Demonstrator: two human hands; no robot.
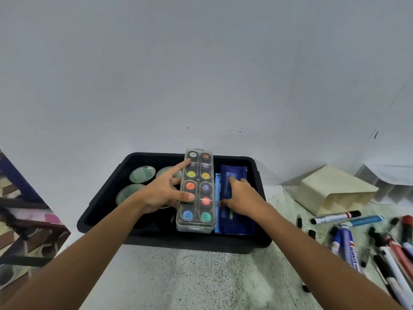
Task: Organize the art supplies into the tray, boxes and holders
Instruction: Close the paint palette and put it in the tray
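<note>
My left hand (164, 191) lies with fingers straight on the left edge of the paint box (197, 191), its grip apart, forefinger and thumb touching the clear lid. The paint box stands in the middle of the black tray (257, 243), long side toward 12 o'clock. My right hand (242, 199) presses the blue pouch (237, 227) just at 3 o'clock of the paint box, fingers bent, the grip not clearly around it. Round green lids (142, 174) sit at 9 o'clock. On the table (201, 278), at 4 o'clock, loose markers (348, 245) lie near a cream holder (335, 191).
</note>
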